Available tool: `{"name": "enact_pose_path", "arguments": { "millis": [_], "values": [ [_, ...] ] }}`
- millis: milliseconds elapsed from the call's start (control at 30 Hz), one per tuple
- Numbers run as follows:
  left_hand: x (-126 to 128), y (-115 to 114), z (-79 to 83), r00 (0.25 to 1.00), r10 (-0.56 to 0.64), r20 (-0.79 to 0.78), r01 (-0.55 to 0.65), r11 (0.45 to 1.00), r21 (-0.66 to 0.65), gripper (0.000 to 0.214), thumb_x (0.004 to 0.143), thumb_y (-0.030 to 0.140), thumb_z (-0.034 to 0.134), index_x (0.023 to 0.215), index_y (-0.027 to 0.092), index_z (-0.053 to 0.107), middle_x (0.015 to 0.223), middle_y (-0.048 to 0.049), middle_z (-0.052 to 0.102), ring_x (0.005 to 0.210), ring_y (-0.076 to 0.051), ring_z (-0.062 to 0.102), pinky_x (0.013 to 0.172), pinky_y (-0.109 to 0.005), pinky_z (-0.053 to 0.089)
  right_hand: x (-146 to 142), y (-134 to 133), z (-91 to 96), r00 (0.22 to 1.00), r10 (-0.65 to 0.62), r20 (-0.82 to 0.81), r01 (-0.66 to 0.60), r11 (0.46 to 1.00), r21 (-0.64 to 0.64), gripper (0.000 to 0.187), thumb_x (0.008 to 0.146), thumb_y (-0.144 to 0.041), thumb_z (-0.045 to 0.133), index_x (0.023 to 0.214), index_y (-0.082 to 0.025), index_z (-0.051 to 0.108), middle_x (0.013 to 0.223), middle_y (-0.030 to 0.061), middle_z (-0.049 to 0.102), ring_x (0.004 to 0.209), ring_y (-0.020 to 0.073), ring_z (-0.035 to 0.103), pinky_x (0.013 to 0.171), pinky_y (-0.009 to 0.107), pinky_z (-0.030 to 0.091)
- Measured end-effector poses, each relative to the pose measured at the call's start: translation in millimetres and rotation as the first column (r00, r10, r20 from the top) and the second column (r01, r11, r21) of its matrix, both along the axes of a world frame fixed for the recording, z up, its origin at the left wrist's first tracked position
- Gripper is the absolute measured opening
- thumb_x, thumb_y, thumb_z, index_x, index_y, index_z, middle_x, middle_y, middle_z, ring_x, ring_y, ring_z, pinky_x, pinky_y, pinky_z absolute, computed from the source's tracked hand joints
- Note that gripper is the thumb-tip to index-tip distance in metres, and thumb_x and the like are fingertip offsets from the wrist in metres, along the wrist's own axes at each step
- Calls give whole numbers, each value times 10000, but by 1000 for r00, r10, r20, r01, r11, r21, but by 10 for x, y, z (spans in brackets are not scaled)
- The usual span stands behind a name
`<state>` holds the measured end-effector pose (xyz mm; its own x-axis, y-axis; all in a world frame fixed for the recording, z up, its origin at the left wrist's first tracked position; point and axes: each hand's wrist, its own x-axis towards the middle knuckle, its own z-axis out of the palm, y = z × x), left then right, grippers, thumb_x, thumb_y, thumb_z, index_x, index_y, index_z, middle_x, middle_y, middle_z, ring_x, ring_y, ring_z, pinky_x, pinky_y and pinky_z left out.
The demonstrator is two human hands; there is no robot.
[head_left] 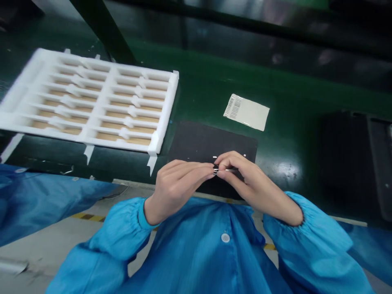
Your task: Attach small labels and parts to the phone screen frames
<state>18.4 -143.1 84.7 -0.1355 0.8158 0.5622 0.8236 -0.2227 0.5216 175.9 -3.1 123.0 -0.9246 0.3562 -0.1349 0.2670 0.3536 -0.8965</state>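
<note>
My left hand (177, 181) comes in from the left with its fingers pressed together, their tips closed at one end of a small thin metallic piece (230, 170). From the other side, my right hand (245, 173) pinches the same piece between thumb and fingers. The fingertips of both hands nearly meet, and they cover most of the piece, so its exact kind cannot be made out. Both hands are just above the near part of a black mat (211, 136). A few tiny light specks show on the mat beyond the fingers.
A white foam tray (101, 94) with rows of slots sits at the left, tape strips at its edges. A pale card with barcodes (247, 112) lies beyond the mat on the green table (199, 90). Dark boxy equipment (349, 163) stands at right. Blue sleeves appear at both sides.
</note>
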Motion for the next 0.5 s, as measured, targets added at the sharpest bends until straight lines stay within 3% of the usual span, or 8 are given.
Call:
{"name": "enact_pose_path", "arguments": {
  "millis": [100, 200, 333, 500],
  "values": [
    [10, 30, 6, 1000, 21, -21, -21, 1000, 5, 107, 871, 97, 684, 951, 167, 695, 953, -15, 771, 900, -152, 738, 743, -244, 531, 58, -51, -130, 987, -130, -96, 126, 991, -45, 113, 976, -279, 557, 1079, -251, 593, 1191, 31, 598, 1095, 166, 583, 927, 310, 493],
    [18, 53, 18, 997, 42, -57, -42, 999, 3, 97, 859, 90, 695, 928, 158, 694, 945, -25, 773, 876, -156, 742, 728, -245, 530, 128, -114, -303, 924, -301, -236, 303, 952, -29, 375, 917, -253, 657, 1272, -279, 540, 1213, 31, 620, 1130, 181, 589, 989, 347, 489],
    [23, 65, 29, 993, 43, -107, -45, 999, -19, 119, 842, 92, 716, 941, 155, 695, 961, -29, 772, 880, -161, 742, 728, -252, 528, 162, -190, -482, 830, -418, -370, 442, 897, -23, 244, 892, -151, 668, 1104, -269, 635, 998, -4, 695, 948, 158, 658, 877, 324, 537],
    [44, 70, 41, 992, 57, -113, -63, 996, -56, 116, 851, 115, 714, 948, 174, 693, 966, -21, 772, 865, -154, 740, 729, -255, 524, 130, -205, -551, 780, -367, -506, 440, 898, 28, 175, 881, -85, 648, 964, -237, 674, 933, 17, 712, 884, 178, 672, 775, 347, 560]
  ]
}}
